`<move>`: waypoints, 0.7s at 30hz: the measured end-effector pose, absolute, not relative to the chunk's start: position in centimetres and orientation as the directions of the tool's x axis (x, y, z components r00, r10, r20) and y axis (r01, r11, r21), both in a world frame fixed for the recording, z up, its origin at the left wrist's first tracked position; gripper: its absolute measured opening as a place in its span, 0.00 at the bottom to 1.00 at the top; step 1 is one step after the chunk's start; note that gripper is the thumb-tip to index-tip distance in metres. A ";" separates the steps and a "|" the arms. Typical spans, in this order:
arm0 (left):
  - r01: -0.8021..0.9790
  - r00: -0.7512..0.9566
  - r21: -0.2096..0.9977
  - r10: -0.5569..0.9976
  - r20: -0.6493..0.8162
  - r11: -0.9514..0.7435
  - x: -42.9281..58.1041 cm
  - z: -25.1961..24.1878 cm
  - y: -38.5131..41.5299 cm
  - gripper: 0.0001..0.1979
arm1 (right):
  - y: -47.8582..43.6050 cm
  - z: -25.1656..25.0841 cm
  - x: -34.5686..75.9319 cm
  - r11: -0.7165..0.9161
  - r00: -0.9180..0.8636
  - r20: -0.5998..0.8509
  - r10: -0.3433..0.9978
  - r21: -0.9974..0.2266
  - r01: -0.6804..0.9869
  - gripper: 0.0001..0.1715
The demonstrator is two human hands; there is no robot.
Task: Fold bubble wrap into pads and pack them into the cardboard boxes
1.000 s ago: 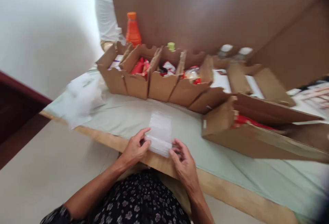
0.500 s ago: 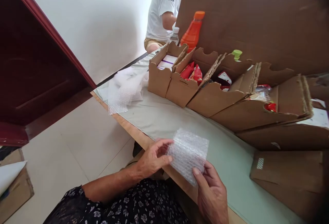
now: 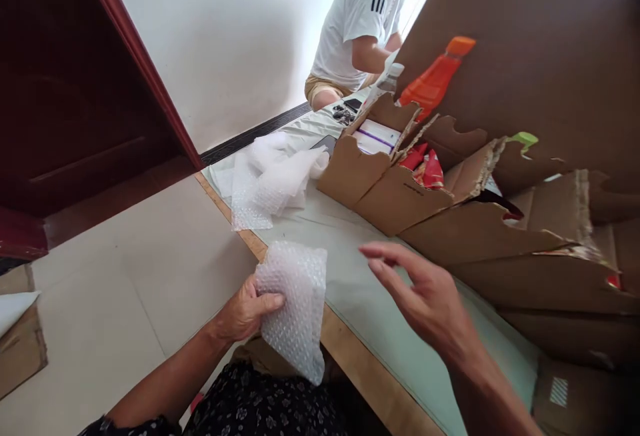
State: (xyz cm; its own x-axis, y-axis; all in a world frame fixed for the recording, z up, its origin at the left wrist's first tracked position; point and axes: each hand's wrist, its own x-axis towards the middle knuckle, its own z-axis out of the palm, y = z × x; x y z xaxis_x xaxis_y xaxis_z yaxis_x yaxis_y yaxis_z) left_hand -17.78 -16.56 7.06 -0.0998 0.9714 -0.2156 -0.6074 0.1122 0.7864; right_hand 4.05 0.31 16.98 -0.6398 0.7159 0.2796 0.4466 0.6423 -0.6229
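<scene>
My left hand (image 3: 245, 313) grips a folded piece of bubble wrap (image 3: 295, 306) at the table's near edge, thumb pressed on its front. My right hand (image 3: 420, 293) hovers open above the pale green table cover (image 3: 360, 289), fingers stretched leftward toward a row of open cardboard boxes (image 3: 400, 199). It holds nothing. A loose heap of bubble wrap (image 3: 270, 179) lies at the table's far left corner.
The boxes hold red packets (image 3: 425, 166) and a white carton (image 3: 377, 137). An orange bottle (image 3: 435, 76) stands behind them by a tall cardboard sheet (image 3: 540, 43). Another person in a white shirt (image 3: 363, 23) sits at the far end. A dark red door (image 3: 75, 103) is left.
My right hand has let go of the bubble wrap and lifted toward the boxes. My left hand keeps the wrap and has drawn it left to the table edge. The view swung left.
</scene>
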 end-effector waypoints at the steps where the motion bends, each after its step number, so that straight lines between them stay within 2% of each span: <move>1: -0.596 -0.078 0.793 0.975 -0.209 0.123 -18.3 6.9 -17.0 0.23 | 2.0 17.4 2.2 0.723 -0.695 0.316 0.646 -0.546 0.423 0.14; 3: -0.572 -0.037 0.808 0.979 -0.199 0.142 -18.8 6.4 -17.8 0.24 | 4.9 17.7 -2.0 0.861 -0.808 0.345 0.478 -0.367 0.352 0.14; 6: -0.509 0.002 0.844 0.981 -0.193 0.167 -19.1 5.9 -18.8 0.24 | 7.8 16.9 -8.2 0.959 -0.925 0.255 0.283 -0.106 0.264 0.20; 8: -0.473 0.016 0.861 0.979 -0.204 0.187 -19.4 5.7 -19.3 0.24 | 8.5 15.8 -11.4 0.976 -0.958 0.189 0.214 -0.004 0.217 0.29; 10: -0.457 0.023 0.866 0.976 -0.215 0.202 -19.8 5.6 -19.4 0.25 | 8.6 14.6 -13.8 0.986 -0.978 0.138 0.158 0.026 0.163 0.30; 13: -0.452 0.008 0.871 0.978 -0.210 0.191 -20.5 5.5 -19.3 0.25 | 8.5 13.2 -16.0 0.988 -0.978 0.147 0.148 -0.067 0.139 0.12; 14: -0.449 0.001 0.874 0.979 -0.205 0.184 -20.8 5.4 -19.2 0.24 | 8.6 12.9 -16.4 0.978 -0.964 0.190 0.185 -0.134 0.161 0.11; 18: -0.435 -0.043 0.886 0.979 -0.199 0.161 -21.4 5.0 -19.2 0.22 | 9.9 13.6 -17.1 0.814 -0.764 0.433 0.479 -0.546 0.201 0.09; 21: -0.429 -0.075 0.890 0.975 -0.207 0.156 -21.8 4.8 -19.6 0.22 | 10.8 16.5 -17.4 0.603 -0.554 0.485 0.677 -0.797 0.040 0.10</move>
